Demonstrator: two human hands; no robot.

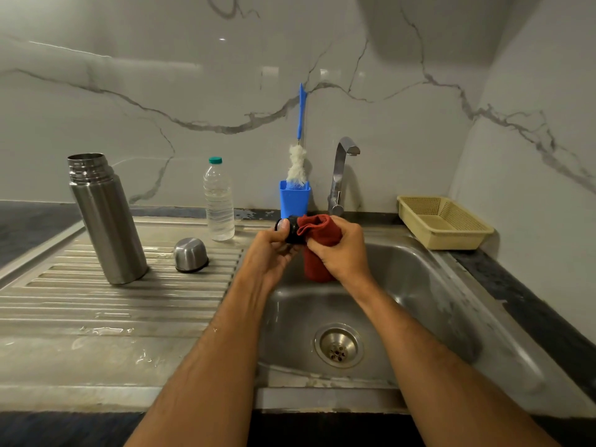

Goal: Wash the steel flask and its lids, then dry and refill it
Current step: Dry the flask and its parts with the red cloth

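- Steel flask (106,221) standing open-mouthed on ribbed drainboard (96,304), steel cup lid (191,254) sitting just beside it.
- Left hand (274,253) gripping black inner lid (290,232) over sink (419,285); right hand (342,250) clutching red cloth (317,250) against it.
- Water bottle (219,201), blue brush holder (294,201), tap (340,175) lining the back edge.

No readable text, label or number anywhere.

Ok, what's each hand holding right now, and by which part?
The left hand grips the black inner lid around its side. The right hand grips the red cloth, bunched against that lid, its tail hanging below.
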